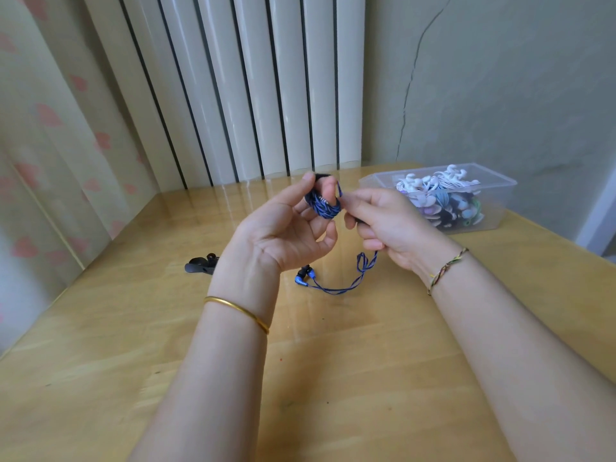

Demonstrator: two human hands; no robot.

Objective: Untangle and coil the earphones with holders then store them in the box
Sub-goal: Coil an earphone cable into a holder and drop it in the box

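The coiling step is in hand: the left hand (pixel 283 228) grips a blue braided earphone cable (pixel 325 206) wound in a coil round its fingers, held above the bench (pixel 333 361) just left of the clear plastic box (pixel 493 208), while the right hand (pixel 383 225) pinches the loose run beside the coil. The earbuds (pixel 305 276) lie on the bench left of the box, nearer the person, ending a slack tail. Next probably comes winding in that tail, then fetching the black holder (pixel 201 265) lying well left of the box
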